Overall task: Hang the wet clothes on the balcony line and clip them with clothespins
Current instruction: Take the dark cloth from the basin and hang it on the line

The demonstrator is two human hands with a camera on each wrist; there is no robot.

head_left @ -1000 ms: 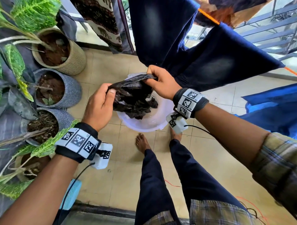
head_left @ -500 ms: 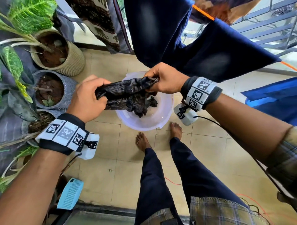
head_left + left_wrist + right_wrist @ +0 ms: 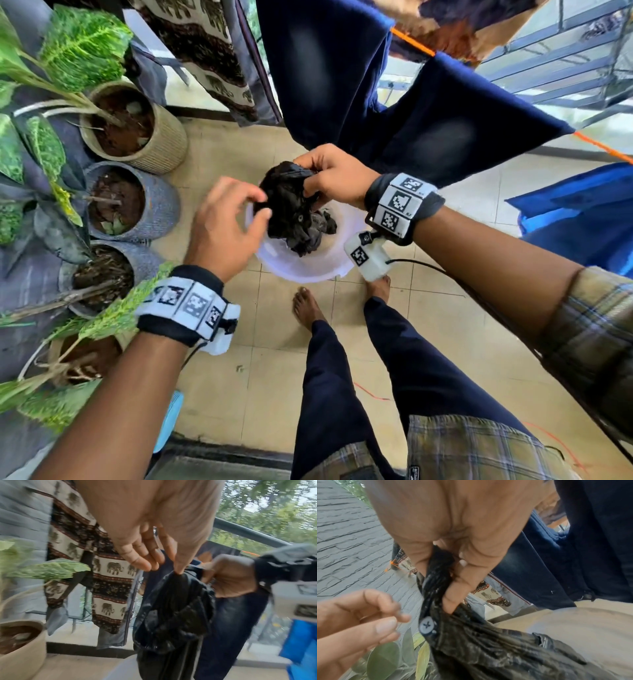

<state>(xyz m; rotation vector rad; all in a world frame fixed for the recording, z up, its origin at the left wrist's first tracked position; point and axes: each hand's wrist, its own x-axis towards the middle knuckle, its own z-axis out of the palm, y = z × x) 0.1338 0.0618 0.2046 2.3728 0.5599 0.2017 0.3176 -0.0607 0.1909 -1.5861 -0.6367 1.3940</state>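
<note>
A wet black garment (image 3: 291, 212) with a grey button (image 3: 426, 625) hangs bunched above the white basin (image 3: 308, 270). My right hand (image 3: 310, 183) grips its top edge, fingers curled round the cloth (image 3: 436, 577). Just left of it, my left hand (image 3: 262, 207) has its fingers spread and holds nothing. In the left wrist view its thumb tip (image 3: 178, 570) touches the top of the garment (image 3: 171, 608). The orange clothesline (image 3: 412, 42) runs overhead at the upper right, carrying dark blue jeans (image 3: 342, 85). No clothespins show.
Several potted plants (image 3: 130, 126) line the left side. An elephant-print cloth (image 3: 205, 51) hangs at the back, a bright blue cloth (image 3: 582, 219) at the right. My bare feet (image 3: 306, 308) stand on tiled floor behind the basin. The balcony railing (image 3: 565, 51) is at the far right.
Both hands held the garment stretched between them. Now my left hand has let go and spread its fingers, and the garment hangs bunched from my right hand.
</note>
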